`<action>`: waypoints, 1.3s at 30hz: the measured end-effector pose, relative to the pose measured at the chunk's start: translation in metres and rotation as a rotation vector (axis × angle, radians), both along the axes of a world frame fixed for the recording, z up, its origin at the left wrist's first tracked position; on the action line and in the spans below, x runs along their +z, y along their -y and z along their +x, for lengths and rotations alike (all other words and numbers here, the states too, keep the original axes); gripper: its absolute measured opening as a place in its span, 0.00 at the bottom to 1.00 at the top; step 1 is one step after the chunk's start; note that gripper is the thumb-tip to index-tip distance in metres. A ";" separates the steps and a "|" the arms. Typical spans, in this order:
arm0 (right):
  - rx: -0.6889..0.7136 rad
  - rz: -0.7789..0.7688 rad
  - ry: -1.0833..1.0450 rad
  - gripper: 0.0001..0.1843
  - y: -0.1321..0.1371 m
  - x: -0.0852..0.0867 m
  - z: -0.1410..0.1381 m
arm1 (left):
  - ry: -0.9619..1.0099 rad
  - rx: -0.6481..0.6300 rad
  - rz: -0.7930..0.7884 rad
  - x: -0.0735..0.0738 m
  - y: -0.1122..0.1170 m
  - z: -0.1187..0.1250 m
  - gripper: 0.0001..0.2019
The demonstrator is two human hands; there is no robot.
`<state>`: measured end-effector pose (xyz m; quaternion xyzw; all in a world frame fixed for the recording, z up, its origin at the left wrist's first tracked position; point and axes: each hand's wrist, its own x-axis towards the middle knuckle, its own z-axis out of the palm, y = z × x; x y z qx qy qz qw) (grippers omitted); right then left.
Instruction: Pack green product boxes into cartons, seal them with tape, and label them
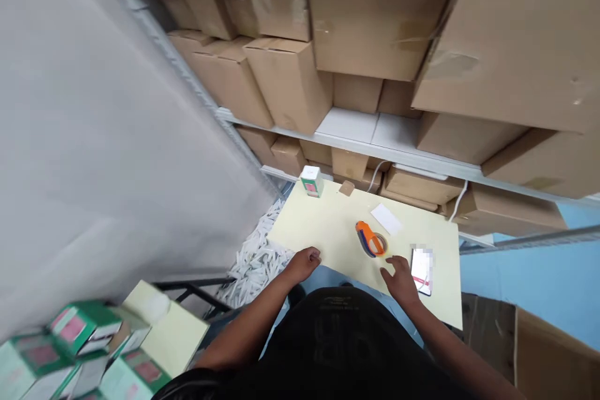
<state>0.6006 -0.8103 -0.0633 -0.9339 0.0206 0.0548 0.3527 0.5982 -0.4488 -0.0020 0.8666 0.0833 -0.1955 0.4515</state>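
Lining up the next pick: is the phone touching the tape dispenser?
Apart. The head view shows a strip of bare table between the tape dispenser and the phone.

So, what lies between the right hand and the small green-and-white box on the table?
In the head view, the orange tape dispenser lies there, nearer the right hand; the rest is bare yellow table.

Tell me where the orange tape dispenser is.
In the head view, the orange tape dispenser lies on the pale yellow table, right of centre, just ahead of the right hand; a white paper slip lies behind it, the phone to its right.
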 end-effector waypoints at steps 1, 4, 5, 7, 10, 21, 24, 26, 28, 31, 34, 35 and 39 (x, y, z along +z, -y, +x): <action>0.016 0.034 -0.024 0.23 0.002 0.002 0.004 | 0.013 0.035 0.004 0.001 0.000 -0.009 0.09; 0.117 0.095 -0.108 0.23 -0.011 0.014 0.026 | 0.039 0.150 0.001 0.006 -0.005 -0.040 0.09; 0.168 0.104 -0.117 0.23 -0.021 0.020 0.034 | 0.042 0.189 -0.004 0.007 -0.007 -0.051 0.10; 0.269 0.118 -0.094 0.22 -0.048 0.034 0.047 | 0.051 0.271 -0.011 0.010 -0.012 -0.075 0.11; 0.390 0.150 -0.052 0.22 -0.089 0.050 0.057 | 0.079 0.394 -0.017 0.011 -0.020 -0.114 0.11; 0.568 0.093 -0.100 0.25 -0.170 0.048 -0.002 | 0.121 0.728 -0.051 0.014 -0.042 -0.307 0.12; 0.636 0.075 -0.122 0.25 -0.194 0.049 -0.037 | 0.111 0.808 -0.066 0.012 -0.042 -0.364 0.13; 0.671 0.072 -0.125 0.26 -0.213 0.051 -0.063 | 0.106 0.859 -0.065 0.009 -0.042 -0.398 0.13; 0.724 0.086 -0.131 0.27 -0.232 0.053 -0.087 | 0.108 0.916 -0.059 0.007 -0.043 -0.429 0.13; 0.834 0.102 -0.133 0.28 -0.258 0.057 -0.116 | 0.143 1.008 -0.072 0.005 -0.045 -0.466 0.13; 0.935 0.080 -0.144 0.27 -0.284 0.060 -0.132 | 0.171 1.108 -0.099 0.002 -0.047 -0.490 0.13; 0.971 0.061 -0.151 0.26 -0.293 0.060 -0.135 | 0.174 1.140 -0.101 0.001 -0.047 -0.496 0.13; 1.098 0.012 -0.173 0.26 -0.344 0.060 -0.145 | 0.170 1.274 -0.086 -0.001 -0.050 -0.518 0.12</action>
